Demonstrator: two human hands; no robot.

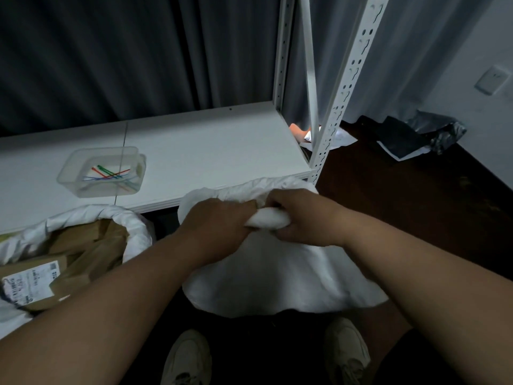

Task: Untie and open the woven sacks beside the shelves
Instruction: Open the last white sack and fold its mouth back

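Observation:
A white woven sack (272, 276) stands on the dark floor in front of the shelf, its top gathered into a bunched neck (268, 220). My left hand (219, 218) grips the neck from the left. My right hand (299, 215) grips it from the right, fingers curled round the bunched cloth. Whether a tie is on the neck is hidden by my hands. A second white sack (91, 218) at the left stands open with its rim rolled down, and brown cardboard parcels (55, 268) show inside it.
A white metal shelf (208, 151) runs behind the sacks, with a perforated upright (341, 101) at its right corner. On it sits a clear plastic tub (102, 170) holding several coloured ties. Black plastic bags (416, 134) lie at the right wall. My shoes (188, 357) are below.

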